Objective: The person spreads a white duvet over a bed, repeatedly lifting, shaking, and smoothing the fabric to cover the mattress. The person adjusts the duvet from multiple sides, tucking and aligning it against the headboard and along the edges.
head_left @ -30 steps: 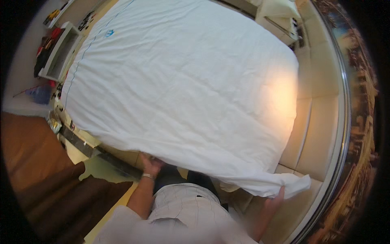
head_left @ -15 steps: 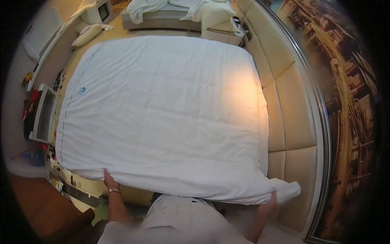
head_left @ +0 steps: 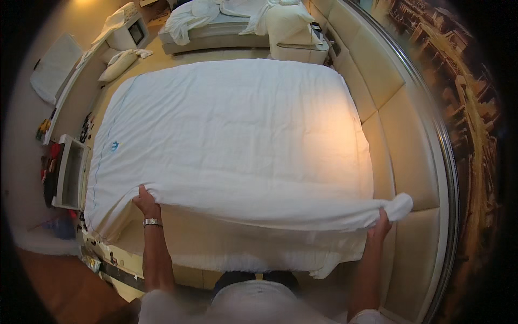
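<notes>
A broad white bed sheet [head_left: 232, 129] covers the bed, with a thin blue line and a small blue mark toward its left end. Its near edge is lifted and drawn into a long fold. My left hand [head_left: 146, 198], with a metal band at the wrist, is closed on that edge at the left. At the right, my right hand [head_left: 381, 222] grips the same edge close to a bunched corner that sticks out past it. Below the fold, a paler layer [head_left: 232, 254] shows along the bed's near side, partly in shadow.
A padded beige headboard wall [head_left: 410, 156] runs along the right. Beyond the bed stand a white nightstand [head_left: 299, 52] and a second bed [head_left: 216, 41]. To the left are a white open box-like unit [head_left: 70, 173] and a pillow [head_left: 117, 66]. Brown furniture [head_left: 65, 286] is at lower left.
Both hands have risen and moved away from my body, carrying the sheet's near edge up and over the bed. The layer beneath it has come into view.
</notes>
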`<action>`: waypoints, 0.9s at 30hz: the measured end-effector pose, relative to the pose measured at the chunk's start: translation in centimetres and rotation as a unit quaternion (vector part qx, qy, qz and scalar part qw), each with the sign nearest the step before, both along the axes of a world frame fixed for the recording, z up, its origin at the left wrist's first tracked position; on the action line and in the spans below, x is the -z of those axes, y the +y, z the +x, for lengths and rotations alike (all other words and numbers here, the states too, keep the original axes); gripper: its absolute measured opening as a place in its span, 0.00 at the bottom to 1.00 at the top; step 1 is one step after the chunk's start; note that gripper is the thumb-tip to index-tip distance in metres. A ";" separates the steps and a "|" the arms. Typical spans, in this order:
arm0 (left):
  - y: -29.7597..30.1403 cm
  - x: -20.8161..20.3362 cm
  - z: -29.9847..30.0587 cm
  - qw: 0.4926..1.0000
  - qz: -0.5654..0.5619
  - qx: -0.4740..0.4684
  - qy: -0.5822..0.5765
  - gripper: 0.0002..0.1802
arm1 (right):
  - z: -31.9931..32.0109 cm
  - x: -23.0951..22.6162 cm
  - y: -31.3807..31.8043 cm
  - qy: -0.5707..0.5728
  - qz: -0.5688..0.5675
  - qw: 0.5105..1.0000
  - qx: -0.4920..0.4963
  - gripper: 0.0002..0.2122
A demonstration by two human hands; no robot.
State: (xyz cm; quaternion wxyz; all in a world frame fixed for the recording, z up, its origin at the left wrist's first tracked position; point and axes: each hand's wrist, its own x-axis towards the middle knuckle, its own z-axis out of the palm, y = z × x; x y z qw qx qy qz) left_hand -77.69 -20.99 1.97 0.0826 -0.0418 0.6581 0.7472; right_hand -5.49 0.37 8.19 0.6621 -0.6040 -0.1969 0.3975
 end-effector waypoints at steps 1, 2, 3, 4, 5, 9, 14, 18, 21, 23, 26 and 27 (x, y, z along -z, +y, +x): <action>2.0 -1.4 0.4 1.000 -0.014 -0.014 -0.003 0.20 | -1.6 0.0 2.6 -0.016 -0.018 1.000 0.002 0.20; 3.5 -1.1 0.3 1.000 -0.011 -0.012 0.011 0.19 | -3.3 0.4 4.8 -0.035 -0.034 0.999 0.001 0.19; 5.7 -0.2 0.4 1.000 -0.004 -0.003 0.018 0.19 | -1.6 3.4 7.2 -0.014 -0.012 1.000 -0.023 0.20; 7.8 1.2 0.4 1.000 0.002 0.007 0.029 0.19 | -0.7 6.6 9.6 -0.027 -0.027 0.999 -0.009 0.21; 8.6 3.7 -0.7 0.995 -0.047 0.047 0.069 0.18 | -0.2 9.7 12.2 -0.037 -0.044 0.998 0.004 0.22; 12.7 11.6 -4.1 0.986 -0.167 0.016 0.018 0.19 | -3.7 16.5 20.3 -0.105 -0.166 0.980 0.035 0.25; 17.4 18.7 -3.6 0.982 -0.003 0.139 -0.128 0.17 | -3.2 25.4 24.7 -0.109 -0.133 0.985 -0.002 0.19; 11.4 25.9 -7.7 0.925 -0.155 0.294 0.184 0.21 | -10.4 27.2 24.2 -0.065 -0.121 0.986 -0.093 0.10; 15.6 21.6 -3.4 0.928 0.096 0.330 -0.144 0.24 | -10.2 24.4 21.9 0.025 -0.026 0.997 -0.073 0.11; 16.6 19.8 -0.9 0.930 0.104 0.309 -0.168 0.24 | -8.9 22.6 18.2 -0.322 -0.089 0.930 -0.156 0.19; 16.0 15.6 4.1 0.918 0.208 0.223 -0.254 0.23 | -14.5 20.6 8.8 -0.565 0.025 0.781 -0.264 0.21; 15.6 16.8 5.0 0.909 0.199 0.309 -0.195 0.21 | -15.6 20.7 5.1 -0.572 0.048 0.756 -0.316 0.23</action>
